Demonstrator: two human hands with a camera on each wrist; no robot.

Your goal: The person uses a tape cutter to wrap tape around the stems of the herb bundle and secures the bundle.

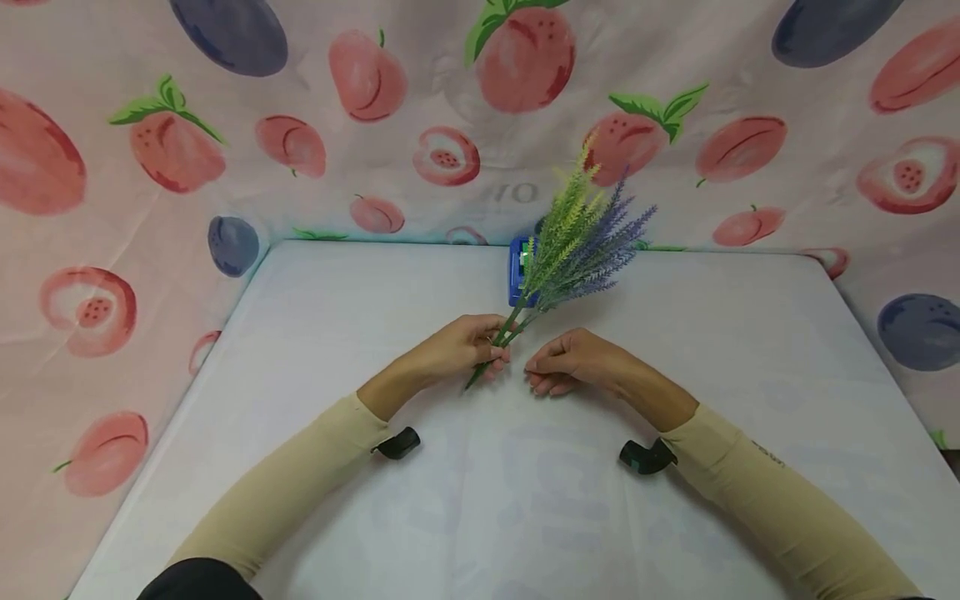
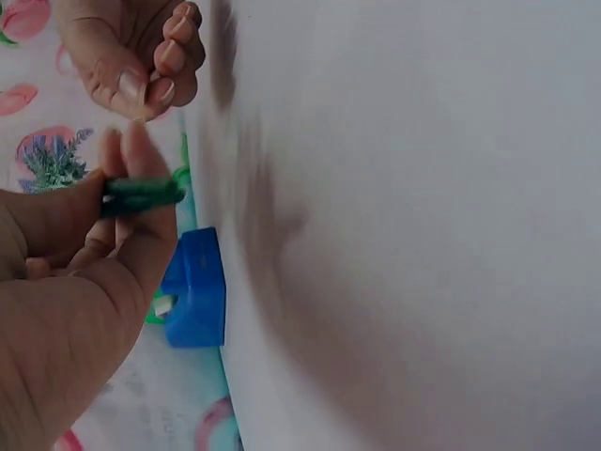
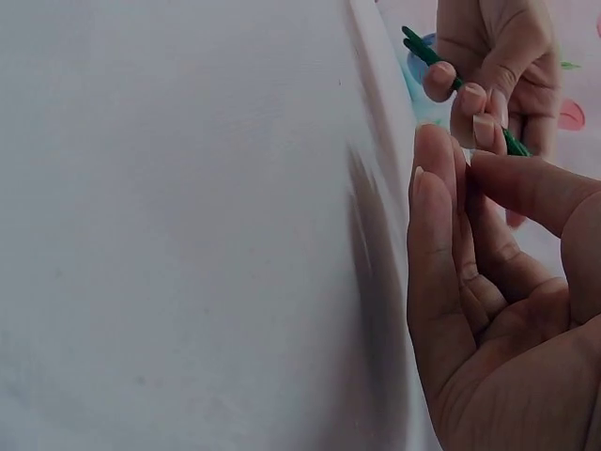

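My left hand (image 1: 476,342) pinches the green stems (image 1: 506,336) of lavender-like flower sprigs between thumb and fingers. One sprig is yellow-green (image 1: 566,221), another is purple (image 1: 611,250); they lean away to the upper right, above the table. The stem ends (image 2: 141,194) poke out below the left hand's grip. Close by on the right, my right hand (image 1: 573,362) is apart from the stems. Its thumb meets the fingertips (image 3: 434,193) loosely in the right wrist view, and I see nothing between them.
A blue object with green and white parts (image 2: 199,296) stands near the table's back edge, partly behind the flowers in the head view. White cloth covers the table (image 1: 525,500). A fruit-printed curtain (image 1: 435,83) hangs behind and at the sides.
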